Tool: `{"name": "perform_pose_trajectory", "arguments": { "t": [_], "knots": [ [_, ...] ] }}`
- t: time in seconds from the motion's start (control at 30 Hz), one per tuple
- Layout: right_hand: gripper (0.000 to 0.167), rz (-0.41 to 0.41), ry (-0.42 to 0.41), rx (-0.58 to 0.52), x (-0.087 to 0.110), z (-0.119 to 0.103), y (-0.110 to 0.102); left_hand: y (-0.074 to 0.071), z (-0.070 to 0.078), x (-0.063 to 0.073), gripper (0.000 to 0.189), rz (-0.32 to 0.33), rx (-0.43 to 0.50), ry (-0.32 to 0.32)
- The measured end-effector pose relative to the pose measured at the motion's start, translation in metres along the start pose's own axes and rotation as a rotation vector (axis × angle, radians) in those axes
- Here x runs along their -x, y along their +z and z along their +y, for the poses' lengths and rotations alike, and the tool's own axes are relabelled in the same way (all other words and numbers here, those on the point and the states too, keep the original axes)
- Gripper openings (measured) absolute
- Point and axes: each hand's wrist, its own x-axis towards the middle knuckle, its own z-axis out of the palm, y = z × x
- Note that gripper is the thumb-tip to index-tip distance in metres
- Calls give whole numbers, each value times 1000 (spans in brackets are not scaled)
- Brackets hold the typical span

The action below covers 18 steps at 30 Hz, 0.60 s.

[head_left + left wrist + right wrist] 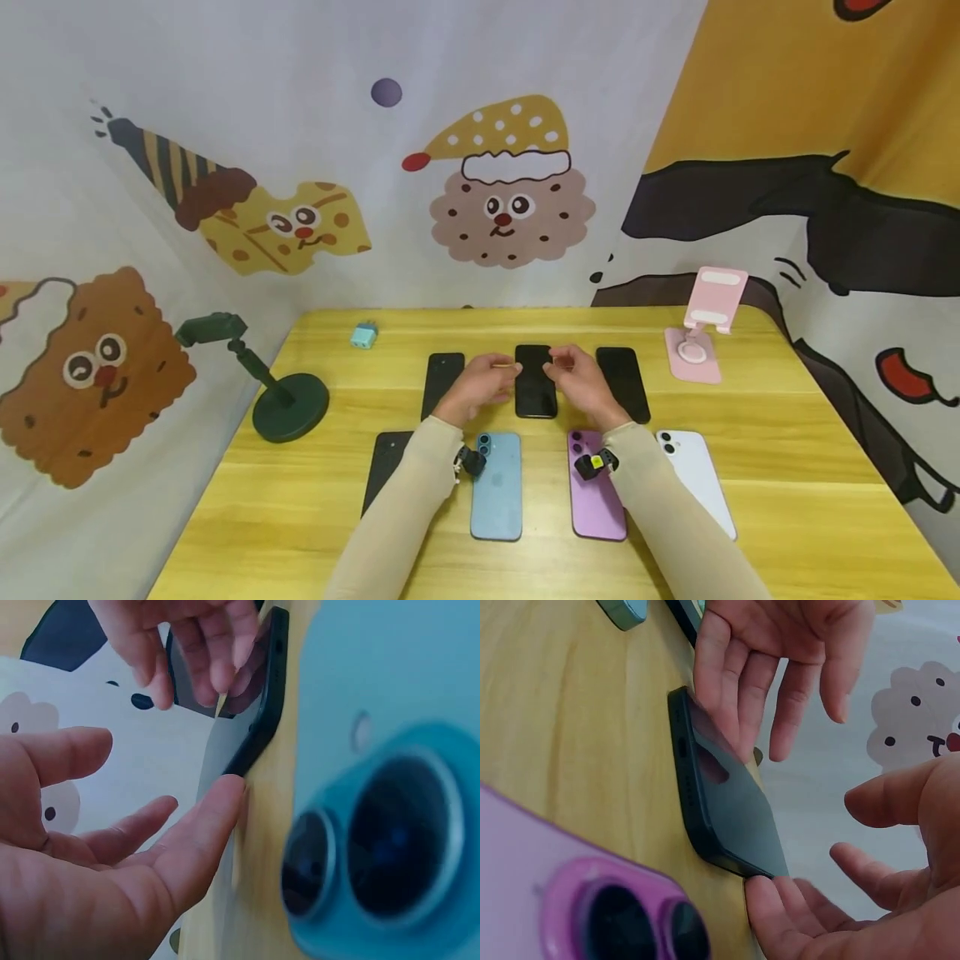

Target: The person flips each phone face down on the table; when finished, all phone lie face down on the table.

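A black phone (536,393) lies screen up on the table, between my two hands. My left hand (483,385) is at its left edge, a fingertip touching or almost touching its side in the left wrist view; the thumb stands clear of it. Along the right edge is my right hand (583,385), fingers (769,900) extended low beside the phone and thumb raised. Neither hand grips it. Another black phone (442,375) lies left of my left hand, and one more black phone (626,383) lies partly behind my right hand.
Nearer me lie a dark phone (384,467), a blue phone (497,504), a purple phone (598,510) and a white phone (697,479), some partly under my forearms. A green stand (288,408) is at left, a pink stand (693,354) at right, a blue charger (363,336) at back.
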Motion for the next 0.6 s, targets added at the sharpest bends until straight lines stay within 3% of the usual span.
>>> {"name": "perform_pose_trajectory", "arguments": {
  "t": [0.17, 0.6],
  "knots": [
    [48, -1, 17, -13, 3, 1, 1, 3, 2, 0, 55, 14, 38, -32],
    [45, -51, 49, -86, 5, 4, -3, 1, -8, 1, 56, -13, 203, -10]
  ]
}}
